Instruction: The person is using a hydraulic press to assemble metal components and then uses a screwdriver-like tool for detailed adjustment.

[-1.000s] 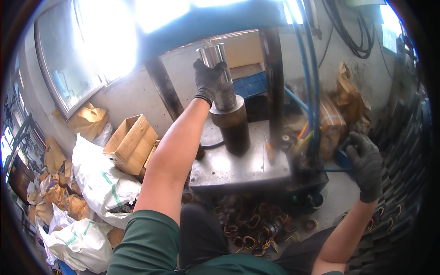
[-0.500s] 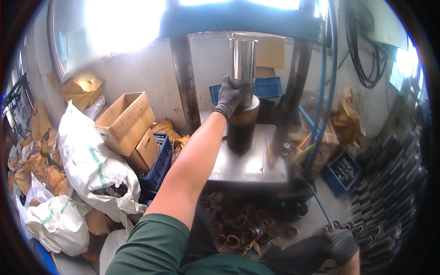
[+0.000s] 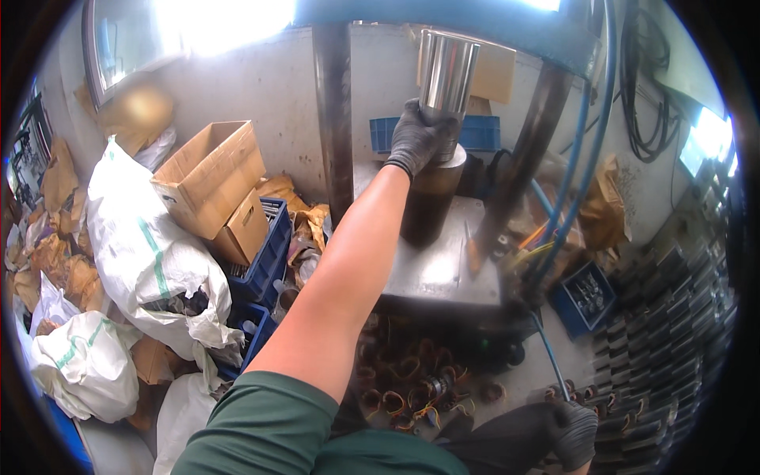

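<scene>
My left hand (image 3: 418, 136), in a dark grey glove, is wrapped round the lower part of a shiny metal tube (image 3: 448, 73). The tube leans slightly right, its rim facing up. Below it a thick, dark cylindrical block (image 3: 430, 207) with a pale top stands on the steel table (image 3: 439, 277) of a press; the hand hides where tube and block meet. At the lower right my gloved right hand (image 3: 575, 435) is closed round the end of a thin blue lever rod (image 3: 550, 352), which slants up toward the press.
The press's blue crossbeam (image 3: 443, 28) spans above, between dark columns (image 3: 332, 119). An orange-handled screwdriver (image 3: 473, 252) lies on the table. Copper-wound rings (image 3: 404, 368) cover the floor below. Left are white sacks (image 3: 150, 229), cardboard boxes (image 3: 210, 186) and blue crates; stacked metal parts (image 3: 673, 317) fill the right.
The view has shifted, so the press sits further right and slightly higher. The metal tube now tilts more to the right. Both hands keep their hold.
</scene>
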